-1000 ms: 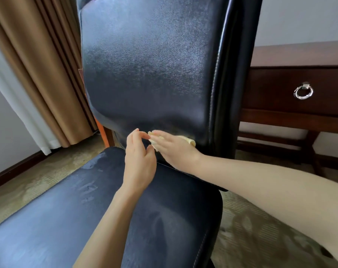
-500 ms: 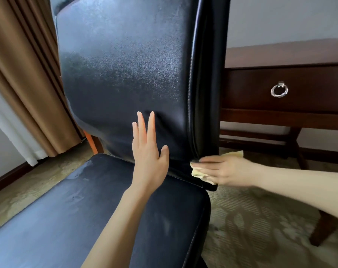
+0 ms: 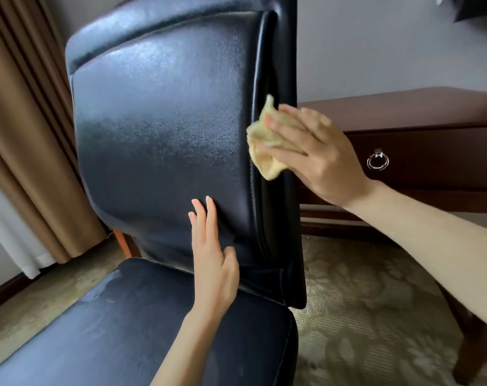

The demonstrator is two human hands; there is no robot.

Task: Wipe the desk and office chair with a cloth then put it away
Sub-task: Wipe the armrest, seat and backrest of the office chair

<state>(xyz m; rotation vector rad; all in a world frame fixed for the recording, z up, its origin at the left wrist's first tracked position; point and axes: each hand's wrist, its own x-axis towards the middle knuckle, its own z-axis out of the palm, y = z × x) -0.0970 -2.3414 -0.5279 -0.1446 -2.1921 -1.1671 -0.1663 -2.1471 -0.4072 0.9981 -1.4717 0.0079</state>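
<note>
The head view looks down at a black office chair (image 3: pixel 164 129) and two bare hands. The right hand (image 3: pixel 314 151) holds a soft yellow cloth (image 3: pixel 260 140) against the right edge of the chair's back, about halfway up. Its fingers are curled round the bunched cloth and press it on the seam there. The left hand (image 3: pixel 211 252) lies flat on the lower part of the chair back, fingers straight, holding nothing. It seems to keep the chair from turning.

The cloth looks thin, light and floppy. It crumples into a ball in the hand, so it is easy to squeeze and will not break. It is best held in a bunch under the fingers, so no loose end drags.

The chair looks big and heavy, with smooth, shiny skin that could be slippery. It may swing away when pushed, so a flat palm on its back is a good hold.

The seat (image 3: pixel 142 324) shows pale streaks. The wooden counter (image 3: pixel 404 107) stands behind the chair on the right, with a ring handle (image 3: pixel 377 161) on its drawer. A brown curtain (image 3: pixel 22 129) hangs at the left.
</note>
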